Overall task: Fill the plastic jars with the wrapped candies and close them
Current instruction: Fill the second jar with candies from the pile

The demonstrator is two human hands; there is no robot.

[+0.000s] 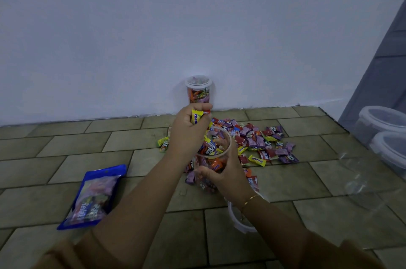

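Jars: two. Right hand point(228, 172) grips one open, part-filled jar point(212, 163) at centre; left hand point(189, 130) pinches candies point(196, 116) above its rim. One lidded full jar point(198, 89) at 12 o'clock; loose pile point(259, 141) at 2 o'clock on floor point(66, 150).

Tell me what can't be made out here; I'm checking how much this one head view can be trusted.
- Open jar: how full it is, since the right hand wraps its wall.
- Lid: mostly hidden under the right wrist.
- Left hand: how many candies it holds; fingers cover them.
- Two tubs: cut off by the right edge, contents unclear.
- Blue bag: its print is too blurred to read fully.
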